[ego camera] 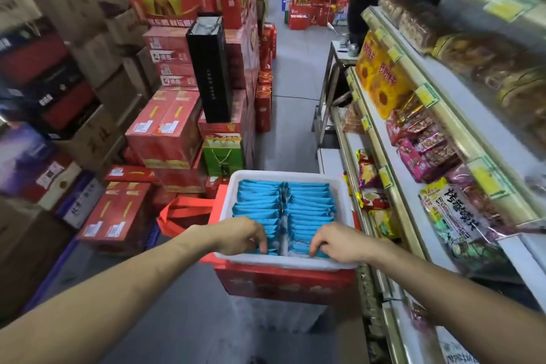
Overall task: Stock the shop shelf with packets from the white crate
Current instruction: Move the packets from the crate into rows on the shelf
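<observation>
A white crate (288, 176) sits on a red box in the aisle, filled with two rows of upright blue packets (307, 204). My left hand (240, 235) reaches into the near end of the left row, its fingers curled down over the nearest packets. Over the near end of the right row, my right hand (335, 241) has its fingers pinched around the nearest blue packets. The shop shelf (381, 154) runs along the right side, with snack bags on several tiers.
Stacks of red cartons (165, 130) and brown boxes fill the left side. A red bag handle (184, 211) lies just left of the crate. A green gift bag (223, 155) stands behind it. The grey aisle floor (291, 74) runs ahead.
</observation>
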